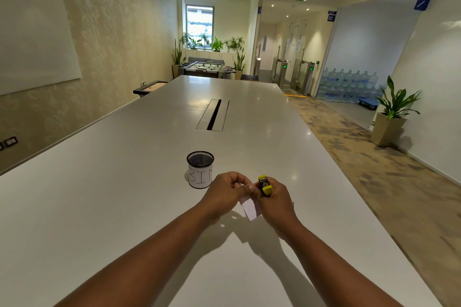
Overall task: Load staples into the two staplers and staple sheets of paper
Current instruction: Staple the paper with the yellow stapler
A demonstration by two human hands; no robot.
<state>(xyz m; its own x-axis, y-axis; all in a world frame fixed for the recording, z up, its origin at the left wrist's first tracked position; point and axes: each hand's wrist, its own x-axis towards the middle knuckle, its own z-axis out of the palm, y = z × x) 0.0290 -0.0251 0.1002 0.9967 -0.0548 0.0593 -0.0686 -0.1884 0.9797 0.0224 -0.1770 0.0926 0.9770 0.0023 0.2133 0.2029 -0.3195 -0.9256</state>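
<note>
Above the long white glossy table (112,194), the right hand (275,200) grips a small yellow stapler (264,185); the left hand (225,192) pinches white paper sheets (250,208) beside it. Just behind the hands stands a black mesh cup labelled "BIN" (200,169). Further behind, a dark cable slot (213,114), then a foosball table (207,68) and potted plants (393,109).

A single wide-angle view comes from a camera on the person's head, looking forward and slightly down along the length of a long white table (124,182). Both forearms reach in from the bottom edge, and the left hand (225,190) and right hand (274,198) meet close to the lens, low in the centre. Beyond them the view runs to a far window (200,23) and, on the right, a corridor. Straight lines bow towards the edges.
</note>
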